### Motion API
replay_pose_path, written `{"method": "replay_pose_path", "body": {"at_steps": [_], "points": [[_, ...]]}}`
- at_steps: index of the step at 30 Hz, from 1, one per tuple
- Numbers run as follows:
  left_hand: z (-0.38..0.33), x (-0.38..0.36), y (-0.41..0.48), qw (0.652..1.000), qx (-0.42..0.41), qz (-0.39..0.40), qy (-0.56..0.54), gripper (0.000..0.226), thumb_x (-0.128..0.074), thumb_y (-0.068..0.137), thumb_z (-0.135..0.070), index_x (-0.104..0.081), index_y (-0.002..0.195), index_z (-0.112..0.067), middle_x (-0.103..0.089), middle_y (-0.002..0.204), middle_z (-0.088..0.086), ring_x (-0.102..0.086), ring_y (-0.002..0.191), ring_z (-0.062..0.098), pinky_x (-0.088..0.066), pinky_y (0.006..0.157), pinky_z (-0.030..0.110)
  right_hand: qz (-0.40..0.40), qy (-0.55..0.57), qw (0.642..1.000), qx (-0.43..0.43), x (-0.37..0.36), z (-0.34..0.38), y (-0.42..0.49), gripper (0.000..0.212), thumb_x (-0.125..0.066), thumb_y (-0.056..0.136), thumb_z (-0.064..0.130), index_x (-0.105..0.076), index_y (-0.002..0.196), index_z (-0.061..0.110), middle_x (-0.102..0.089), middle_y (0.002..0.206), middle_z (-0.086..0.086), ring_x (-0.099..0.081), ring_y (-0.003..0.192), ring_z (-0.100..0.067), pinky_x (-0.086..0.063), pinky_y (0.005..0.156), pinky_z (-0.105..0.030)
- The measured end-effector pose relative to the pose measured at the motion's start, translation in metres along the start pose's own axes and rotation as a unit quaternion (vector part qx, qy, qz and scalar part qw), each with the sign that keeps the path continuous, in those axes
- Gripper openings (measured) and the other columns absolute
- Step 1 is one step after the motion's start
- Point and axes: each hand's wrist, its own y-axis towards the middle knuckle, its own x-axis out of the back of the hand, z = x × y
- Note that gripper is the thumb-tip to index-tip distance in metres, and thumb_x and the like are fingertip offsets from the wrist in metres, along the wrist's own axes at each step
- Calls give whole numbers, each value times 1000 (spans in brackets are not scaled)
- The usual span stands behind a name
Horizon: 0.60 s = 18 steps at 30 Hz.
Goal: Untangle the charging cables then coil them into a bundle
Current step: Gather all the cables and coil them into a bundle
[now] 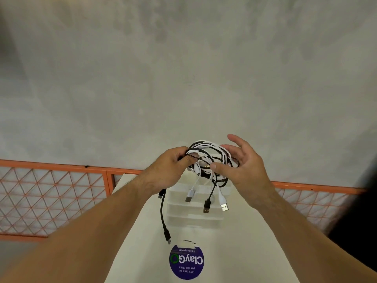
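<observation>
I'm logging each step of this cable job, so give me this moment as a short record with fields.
cables: black and white cable bundle, tangled, held in the air
left hand: grip closed on black strands
right hand: fingers loose, cradling the white loops
hanging ends: USB plugs dangle over a clear plastic box
surface: white table with a blue round sticker

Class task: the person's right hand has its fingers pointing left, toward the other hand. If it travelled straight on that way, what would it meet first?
The right hand would first meet the tangled cables, which it seems to touch already; beyond them, the left hand. Depth is uncertain.
</observation>
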Motion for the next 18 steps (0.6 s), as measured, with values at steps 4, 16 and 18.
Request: {"method": "replay_pose_path", "body": {"at_steps": [4, 16, 18], "points": [[1, -9, 1, 999, -14, 6, 29, 19, -52, 98, -30, -67, 91, -22, -71, 93, 5, -63, 88, 25, -51, 85, 41, -2, -57, 998, 24, -21, -8, -4, 89, -91, 61, 16, -45, 136, 32, -63, 117, 5, -65, 103, -8, -54, 89, -27], [-8, 22, -1, 987, 62, 136, 60, 21, -64, 91, -39, -65, 88, -19, -57, 61, -8, -31, 42, 7, -22, 43, 24, 90, -288, 950, 82, -13, 3, 15, 35, -69, 85, 16, -59, 118, 24, -66, 95, 11, -62, 84, 0, -43, 69, -3], [-11, 28, 0, 976, 61, 181, 104, 21, -74, 83, -37, -64, 99, -27, -68, 77, -2, -43, 47, 5, -28, 43, 23, 125, -316, 936, 92, -12, 7, 16, 31, -67, 87, 17, -60, 117, 22, -67, 96, 9, -61, 83, -4, -43, 70, -6]]}}
